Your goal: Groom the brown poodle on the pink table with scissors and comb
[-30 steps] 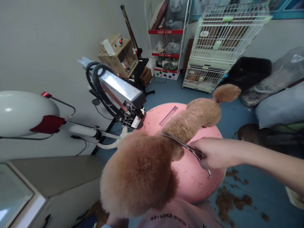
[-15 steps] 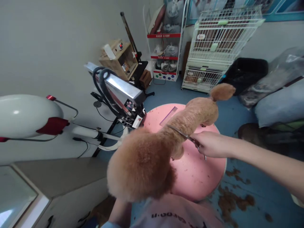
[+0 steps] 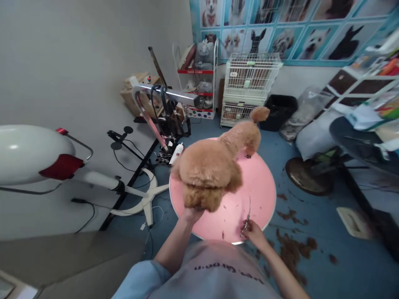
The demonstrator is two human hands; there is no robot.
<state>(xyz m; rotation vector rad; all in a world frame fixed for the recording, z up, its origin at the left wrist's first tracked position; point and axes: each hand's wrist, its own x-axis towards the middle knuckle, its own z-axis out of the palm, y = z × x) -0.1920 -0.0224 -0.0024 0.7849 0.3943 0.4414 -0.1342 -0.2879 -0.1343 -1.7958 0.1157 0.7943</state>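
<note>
A brown, curly-coated dog [image 3: 207, 164] stands on a round pink table [image 3: 262, 182], its large fluffy head towards me and its pompom tail at the far end. My left hand [image 3: 192, 214] is at the underside of the dog's muzzle, holding it from below; its fingers are mostly hidden by the fur. In my right hand [image 3: 254, 233] is a pair of scissors [image 3: 248, 218], gripped by the handles near the table's front right rim. The blades point away from me, apart from the dog.
A metal arm [image 3: 174, 94] with hanging loops rises at the table's left, beside a white bottle [image 3: 177, 153]. A white dryer [image 3: 34, 153] stands left. Cages [image 3: 249, 83] and a black bin [image 3: 279, 112] are behind. Fur clippings [image 3: 293, 249] litter the floor.
My right hand has drawn the scissors back from the dog's neck to the table's near right side. The dog's head has turned, and my left hand now shows beneath its muzzle. My view has risen.
</note>
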